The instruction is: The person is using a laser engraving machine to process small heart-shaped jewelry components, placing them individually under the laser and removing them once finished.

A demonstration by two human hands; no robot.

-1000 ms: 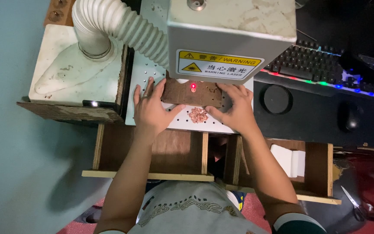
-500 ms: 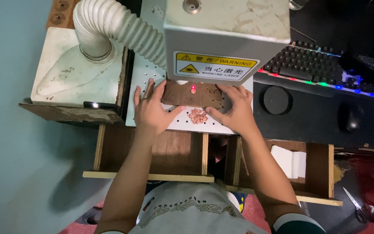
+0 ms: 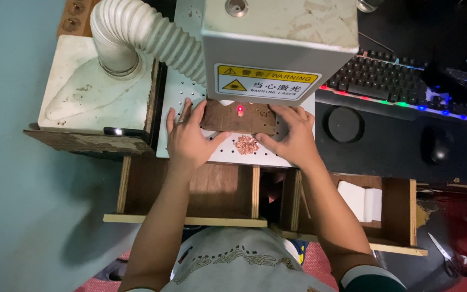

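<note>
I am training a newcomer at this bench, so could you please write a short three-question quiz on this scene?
1. True or false: both hands rest on the brown wooden block.
2. What lies on the perforated plate just in front of the block? A) scissors B) small copper-coloured pieces C) a mouse
3. What glows on the block's top?

Key: 1. True, left hand and right hand flank it. 2. B, the copper-coloured pieces. 3. A red dot.

- The perforated white work plate (image 3: 285, 156) carries a brown wooden block (image 3: 237, 117) at its back edge and a small heap of copper-coloured pieces (image 3: 247, 144) near its front edge.
- The dark desk (image 3: 385, 157) to the right bears a backlit keyboard (image 3: 393, 84), a round black puck (image 3: 344, 124) and a black mouse (image 3: 439, 146).
</note>
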